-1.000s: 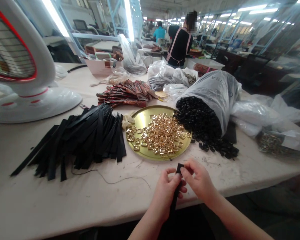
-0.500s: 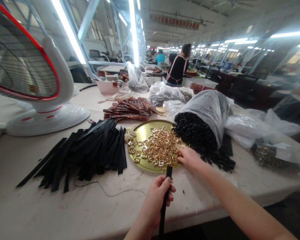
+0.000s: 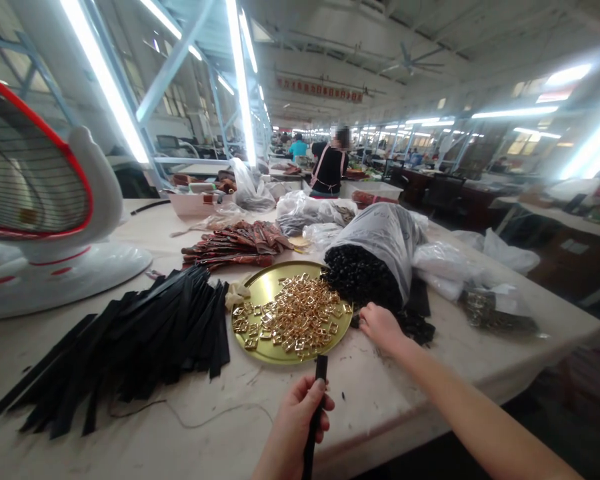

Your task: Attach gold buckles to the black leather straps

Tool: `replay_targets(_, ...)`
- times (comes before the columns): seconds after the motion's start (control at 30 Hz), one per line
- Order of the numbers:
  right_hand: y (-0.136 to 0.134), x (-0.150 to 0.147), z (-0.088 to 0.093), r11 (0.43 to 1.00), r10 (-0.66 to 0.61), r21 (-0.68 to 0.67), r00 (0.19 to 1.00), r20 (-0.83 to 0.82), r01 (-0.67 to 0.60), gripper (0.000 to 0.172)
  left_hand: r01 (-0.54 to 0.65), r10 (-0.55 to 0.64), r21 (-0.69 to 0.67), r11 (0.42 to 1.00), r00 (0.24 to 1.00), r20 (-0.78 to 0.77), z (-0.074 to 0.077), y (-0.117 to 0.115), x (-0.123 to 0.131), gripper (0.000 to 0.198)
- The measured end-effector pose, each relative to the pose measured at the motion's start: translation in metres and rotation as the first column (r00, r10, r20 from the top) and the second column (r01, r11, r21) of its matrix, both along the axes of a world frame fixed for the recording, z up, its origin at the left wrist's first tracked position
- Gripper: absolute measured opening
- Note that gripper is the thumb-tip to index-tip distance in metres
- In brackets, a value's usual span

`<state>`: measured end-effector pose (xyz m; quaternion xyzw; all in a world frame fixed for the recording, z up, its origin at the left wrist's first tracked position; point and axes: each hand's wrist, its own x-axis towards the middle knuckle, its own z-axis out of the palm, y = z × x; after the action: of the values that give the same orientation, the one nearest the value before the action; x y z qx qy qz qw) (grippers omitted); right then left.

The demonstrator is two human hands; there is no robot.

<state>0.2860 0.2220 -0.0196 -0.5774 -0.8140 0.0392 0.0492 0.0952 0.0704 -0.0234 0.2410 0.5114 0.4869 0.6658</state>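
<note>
Head view: at bottom centre, the left hand [image 3: 303, 417] grips a black strip [image 3: 321, 369] between thumb and fingers. Right of centre, the right hand [image 3: 381, 327] curls its fingers beside a gold tray [image 3: 264, 283] of metal buckles [image 3: 300, 312], whether holding anything I cannot tell; just above, small black pieces [image 3: 363, 277] spill from a plastic bag [image 3: 380, 230].

A factory workshop, shown by long strip lights [image 3: 241, 80], a ceiling fan [image 3: 408, 62] and a heaped worktable [image 3: 390, 413].

Noted high beyond the right fingers [image 3: 366, 315]: ceiling fan [image 3: 408, 62], red-lettered banner [image 3: 321, 91]. Lit tubes [image 3: 239, 80] stand to their upper left; pale-topped table [image 3: 563, 217], well right.
</note>
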Motion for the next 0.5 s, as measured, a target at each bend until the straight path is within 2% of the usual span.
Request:
replay_targets(0.07,0.001,-0.007,0.0,1.0,0.021,-0.005,1.0,-0.021,-0.021,0.018,-0.002,0.002,0.013,1.0,1.0,-0.019,-0.001,-0.001,-0.001,0.035)
replay_targets(0.17,0.006,-0.016,-0.002,0.998,0.047,-0.048,0.996,-0.079,-0.051,0.01,0.007,-0.006,0.026,1.0,0.999,-0.046,-0.001,-0.003,-0.003,0.033)
replay_targets(0.3,0.004,-0.021,-0.005,0.996,0.026,-0.082,0.977,-0.214,-0.044,0.006,0.032,-0.03,0.032,0.999,0.997,-0.068,-0.001,-0.001,-0.001,0.033)
replay_targets(0.5,-0.027,-0.027,0.007,0.984,0.021,-0.143,0.858,-0.514,-0.11,0.01,0.067,-0.046,0.106,0.992,0.981,-0.19,0.01,0.017,0.009,0.029)
